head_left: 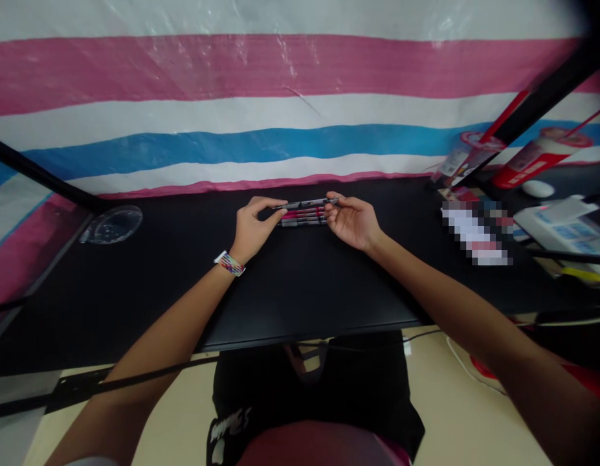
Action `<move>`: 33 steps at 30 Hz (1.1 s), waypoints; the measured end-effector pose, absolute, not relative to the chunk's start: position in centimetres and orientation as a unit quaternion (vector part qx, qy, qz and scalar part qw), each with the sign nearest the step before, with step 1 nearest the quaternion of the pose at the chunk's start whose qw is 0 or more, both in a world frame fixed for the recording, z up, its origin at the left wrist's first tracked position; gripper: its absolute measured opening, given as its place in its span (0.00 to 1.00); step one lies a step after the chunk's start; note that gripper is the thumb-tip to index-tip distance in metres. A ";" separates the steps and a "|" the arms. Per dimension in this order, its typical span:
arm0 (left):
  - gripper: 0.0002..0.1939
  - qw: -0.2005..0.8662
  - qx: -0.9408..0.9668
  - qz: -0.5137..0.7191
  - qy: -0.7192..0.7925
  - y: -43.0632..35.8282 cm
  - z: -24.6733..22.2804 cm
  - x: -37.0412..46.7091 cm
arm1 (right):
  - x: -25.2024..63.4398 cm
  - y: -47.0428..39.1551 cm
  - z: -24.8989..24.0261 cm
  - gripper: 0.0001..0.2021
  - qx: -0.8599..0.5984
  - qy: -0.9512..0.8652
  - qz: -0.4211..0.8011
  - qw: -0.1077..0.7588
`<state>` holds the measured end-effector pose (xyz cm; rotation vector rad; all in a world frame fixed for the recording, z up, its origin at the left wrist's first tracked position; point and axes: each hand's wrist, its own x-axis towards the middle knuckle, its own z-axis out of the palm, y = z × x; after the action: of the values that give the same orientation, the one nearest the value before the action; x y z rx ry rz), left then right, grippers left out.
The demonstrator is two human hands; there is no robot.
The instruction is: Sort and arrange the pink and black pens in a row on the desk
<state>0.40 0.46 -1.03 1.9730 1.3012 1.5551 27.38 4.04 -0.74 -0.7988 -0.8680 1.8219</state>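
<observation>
A grey pen [305,204] is held level at frame centre, just above a row of pens [303,217] lying on the black table [300,285]. Left hand [252,228] fingers pinch its left end; right hand [351,220] fingers pinch its right end. A clear lid [112,224] lies at left.
</observation>
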 end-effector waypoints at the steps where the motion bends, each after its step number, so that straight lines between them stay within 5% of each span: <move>1: 0.07 0.156 0.689 0.542 0.456 0.5 -1.0 0.4 | 27.4 4.0 -0.7 0.14 -0.326 -0.359 0.740 0.466; 21: 0.07 0.176 0.683 0.545 0.453 0.7 -1.4 0.6 | 27.6 3.8 -0.5 0.21 -0.345 -0.423 0.691 0.473; 27: 0.09 0.172 0.676 0.540 0.471 1.6 -1.9 0.1 | 27.6 5.0 -1.9 0.12 -0.374 -0.605 0.445 0.544; 33: 0.08 0.169 0.672 0.527 0.491 3.3 -2.8 -0.8 | 28.0 7.0 -2.5 0.12 -0.415 -0.769 0.203 0.442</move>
<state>-0.83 3.30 -2.76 1.9119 1.3966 1.4997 27.98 7.02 -2.49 -1.0300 -1.9076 0.5031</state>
